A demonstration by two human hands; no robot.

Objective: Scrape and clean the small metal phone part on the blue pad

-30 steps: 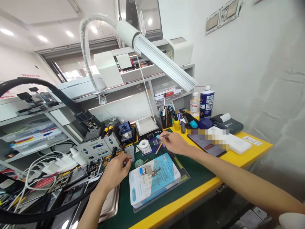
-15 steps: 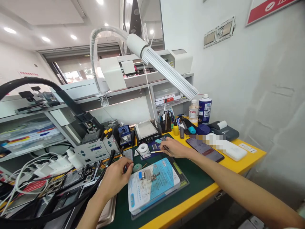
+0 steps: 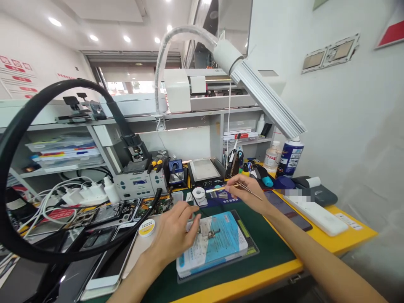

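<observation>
My left hand (image 3: 175, 230) rests on the left end of a blue-and-white work pad (image 3: 217, 248), its fingertips pinching a small metal-shielded board (image 3: 208, 230) that lies on the pad. My right hand (image 3: 248, 191) hovers behind the pad, holding thin tweezers (image 3: 252, 193) together with a yellow-handled stick tool (image 3: 217, 189) that points left toward a white solder spool (image 3: 198, 194). The pad sits on a green mat (image 3: 271, 248).
A black hose (image 3: 31, 168) loops at the left over opened phones (image 3: 104, 214) and a yellow tin (image 3: 147, 227). Behind stand a grey rework station (image 3: 140, 183), a hot plate (image 3: 205, 170) and a spray can (image 3: 290, 158). A dark phone (image 3: 284, 204) and white box (image 3: 318, 208) lie right.
My left hand has moved right from the black iron handle onto the board on the pad. My right hand lifted slightly, with tweezers now showing. The view has swung left.
</observation>
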